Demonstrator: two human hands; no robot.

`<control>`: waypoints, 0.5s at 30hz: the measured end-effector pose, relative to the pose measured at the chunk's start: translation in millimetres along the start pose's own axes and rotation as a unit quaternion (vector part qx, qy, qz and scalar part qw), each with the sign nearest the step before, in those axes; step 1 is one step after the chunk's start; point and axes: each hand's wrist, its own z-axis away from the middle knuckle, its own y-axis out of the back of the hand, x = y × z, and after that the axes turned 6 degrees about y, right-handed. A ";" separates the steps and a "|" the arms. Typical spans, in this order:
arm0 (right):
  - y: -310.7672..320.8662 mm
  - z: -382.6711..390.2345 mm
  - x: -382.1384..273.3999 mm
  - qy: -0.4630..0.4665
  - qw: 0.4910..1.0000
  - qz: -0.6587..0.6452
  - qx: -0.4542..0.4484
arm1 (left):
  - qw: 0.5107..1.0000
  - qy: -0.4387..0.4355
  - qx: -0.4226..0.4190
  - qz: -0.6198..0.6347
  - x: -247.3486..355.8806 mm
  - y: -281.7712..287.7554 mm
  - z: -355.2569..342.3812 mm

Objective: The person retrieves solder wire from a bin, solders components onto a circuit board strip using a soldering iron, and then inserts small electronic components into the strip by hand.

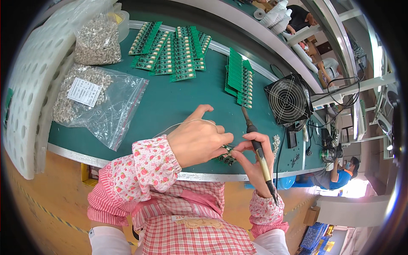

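Observation:
In the middle, near the table's front edge, a small green circuit board (228,158) with dark components lies between my hands, mostly covered by fingers. My left hand (199,140) is closed, thumb and fingertips pinching the board's left side, with its index finger stretched away. A thin solder wire (180,123) loops over the back of that hand. My right hand (255,163) grips a soldering iron (262,160) against its palm, the tip pointing away from me. The same hand's thumb and index fingertips touch the board's right side.
Stacked green circuit board panels (173,53) lie at the back, with another stack (240,80) farther right. A black fan (289,100) stands beyond the iron. Small white parts (275,144) lie right. Bags of parts (97,40) and a perforated white foam block (36,93) occupy the left.

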 end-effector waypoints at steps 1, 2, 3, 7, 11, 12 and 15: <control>-0.3 0.3 0.9 -0.002 1.000 -0.002 0.005 | 1.000 -0.006 0.010 -0.010 0.3 -0.2 0.4; -0.4 0.9 1.4 0.003 1.000 -0.009 0.000 | 1.000 -0.003 0.005 -0.006 0.4 -0.5 0.4; -0.5 1.3 1.9 -0.002 1.000 -0.015 0.002 | 1.000 -0.006 0.009 -0.009 0.2 -0.8 0.3; -0.9 1.8 1.6 -0.010 1.000 -0.010 0.009 | 0.999 -0.010 0.022 -0.022 1.1 -1.7 1.4; -0.9 1.9 0.0 -0.002 1.000 -0.008 0.000 | 0.999 -0.010 0.021 -0.029 1.1 -3.0 2.3; -0.7 2.6 -0.6 0.025 0.999 0.031 -0.003 | 0.999 -0.014 0.025 -0.038 0.9 -3.4 2.0; -0.5 4.9 -0.8 0.074 0.993 0.089 -0.005 | 0.998 -0.021 0.027 -0.048 0.7 -3.6 2.8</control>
